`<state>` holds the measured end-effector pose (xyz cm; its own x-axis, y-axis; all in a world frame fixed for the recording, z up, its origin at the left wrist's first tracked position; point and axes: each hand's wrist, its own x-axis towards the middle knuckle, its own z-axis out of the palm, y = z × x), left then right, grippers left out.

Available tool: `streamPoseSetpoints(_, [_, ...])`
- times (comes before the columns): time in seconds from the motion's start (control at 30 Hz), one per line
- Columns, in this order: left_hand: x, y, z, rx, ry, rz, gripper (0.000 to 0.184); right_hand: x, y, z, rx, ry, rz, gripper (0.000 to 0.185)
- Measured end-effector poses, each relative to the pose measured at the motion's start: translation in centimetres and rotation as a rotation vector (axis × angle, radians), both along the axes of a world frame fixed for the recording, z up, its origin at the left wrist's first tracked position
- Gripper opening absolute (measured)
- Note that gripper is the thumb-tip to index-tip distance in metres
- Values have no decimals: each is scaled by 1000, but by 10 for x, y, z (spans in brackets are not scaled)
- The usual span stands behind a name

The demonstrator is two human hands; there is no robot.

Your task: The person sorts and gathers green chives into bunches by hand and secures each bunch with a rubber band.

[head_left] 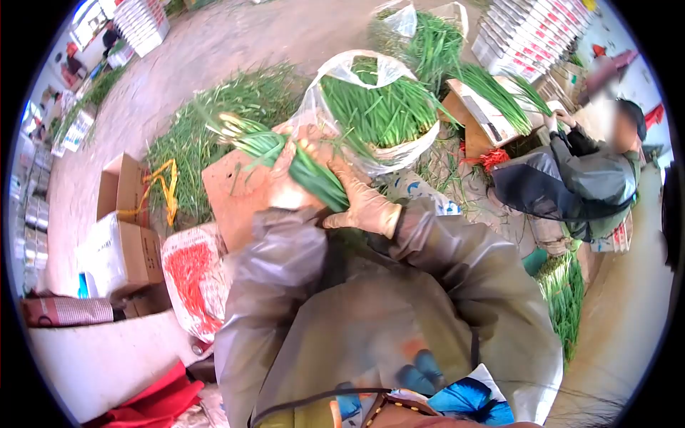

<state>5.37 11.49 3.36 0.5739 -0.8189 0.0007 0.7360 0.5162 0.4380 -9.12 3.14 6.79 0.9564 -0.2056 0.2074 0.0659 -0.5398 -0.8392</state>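
A bunch of green onions (265,148), its pale root ends pointing to the upper left, lies slantwise over a brown board (227,187) in front of me. My left hand (285,177) is closed around the middle of the bunch. Nearer its leafy end, my gloved right hand (362,202) grips the leaves, with fingers on top and the thumb low. Some of the leaf tips are hidden under my right hand and sleeve. Just beyond the board stands an open clear plastic bag (335,68) full of long green stalks (382,107).
Loose green leaves (207,135) cover the floor at the left. A cardboard box (135,250) and a sack with red ties (191,274) stand close by. A person (596,171) sits at the right handling stalks on a slanted board (492,107). White crates (528,32) are stacked behind.
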Motion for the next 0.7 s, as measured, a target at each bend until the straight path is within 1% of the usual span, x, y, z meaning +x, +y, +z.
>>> streamPoseSetpoints(0.03, [-1, -11, -22, -126, 97, 48, 44, 4, -2, -7, -139, 82, -67, 90])
streamPoseSetpoints(0.07, [-7, -15, -26, -187, 227, -1, 44, 7, -4, -15, -278, 170, -126, 89])
streamPoseSetpoints(0.1, [-12, -16, -31, -251, 357, -42, 44, 14, -23, -22, -439, 285, -145, 82])
streamPoseSetpoints(0.13, [-16, -19, -32, -262, 317, -1, 44, 20, -40, -29, -604, 399, -149, 74])
streamPoseSetpoints(0.17, [-18, -24, -35, -269, 276, 45, 46, 27, -52, -11, -651, 462, -106, 60])
streamPoseSetpoints(0.2, [-19, -31, -44, -218, 303, 108, 49, 36, -43, 36, -780, 586, -82, 44])
streamPoseSetpoints(0.23, [-20, -37, -54, -164, 330, 165, 52, 51, -61, 32, -921, 591, -58, 36])
streamPoseSetpoints(0.27, [-19, -42, -61, -168, 413, 152, 58, 66, -63, 43, -1029, 577, -9, 28])
streamPoseSetpoints(0.3, [-17, -46, -65, -182, 491, 131, 65, 86, -64, 51, -1162, 619, 69, 26])
streamPoseSetpoints(0.33, [-15, -50, -71, -98, 488, 137, 76, 107, -61, 53, -1283, 717, 118, 26])
streamPoseSetpoints(0.37, [-14, -52, -78, -100, 492, 153, 76, 127, -57, 53, -1407, 816, 162, 26])
streamPoseSetpoints(0.43, [-18, -54, -96, -110, 584, 93, 84, 155, -55, 32, -1550, 779, 254, 21])
streamPoseSetpoints(0.47, [-21, -51, -101, -114, 474, 80, 86, 163, -46, 28, -1621, 736, 289, 19])
streamPoseSetpoints(0.53, [-31, -50, -106, -78, 431, 141, 86, 169, -28, 24, -1678, 804, 325, 16])
streamPoseSetpoints(0.6, [-35, -42, -100, -46, 380, 202, 85, 165, -27, 22, -1585, 799, 358, 14])
streamPoseSetpoints(0.63, [-36, -38, -96, -47, 483, 191, 76, 147, -31, 24, -1501, 646, 368, 14])
streamPoseSetpoints(0.67, [-37, -35, -90, -49, 586, 176, 67, 126, -25, 30, -1427, 667, 264, 8])
streamPoseSetpoints(0.7, [-37, -34, -87, -52, 687, 158, 58, 106, -23, 33, -1327, 698, 242, 10])
